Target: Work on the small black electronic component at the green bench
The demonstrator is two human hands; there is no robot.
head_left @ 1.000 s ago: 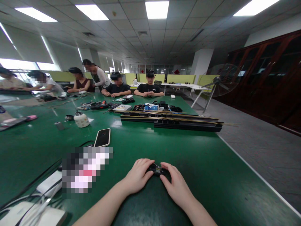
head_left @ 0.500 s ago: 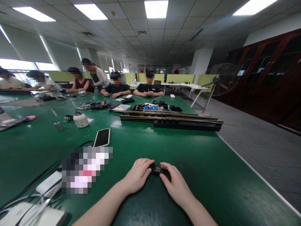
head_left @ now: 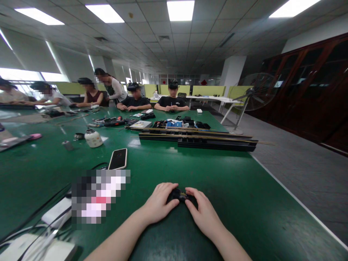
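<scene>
A small dark object with a yellowish patch on top (head_left: 182,194) is low over or on the green table, between my two hands; its kind is too small to make out. From the left, my left hand (head_left: 161,201) grips it, fingers along the far side and thumb on the near side. Opposite, my right hand (head_left: 201,207) is closed around its right end with thumb and fingertips. My palms hide both ends of the object.
A phone (head_left: 118,158) lies left on the green table (head_left: 231,188), near a blurred patch, white power strips and cables (head_left: 51,232). A pale jar (head_left: 93,138) stands beyond. Long black rails (head_left: 217,145) with thin rods lie across the table ahead. Several people sit at the far side.
The small dark object has tilted and turned between my fingers, and my left thumb has shifted along its near side. My right hand stays almost still.
</scene>
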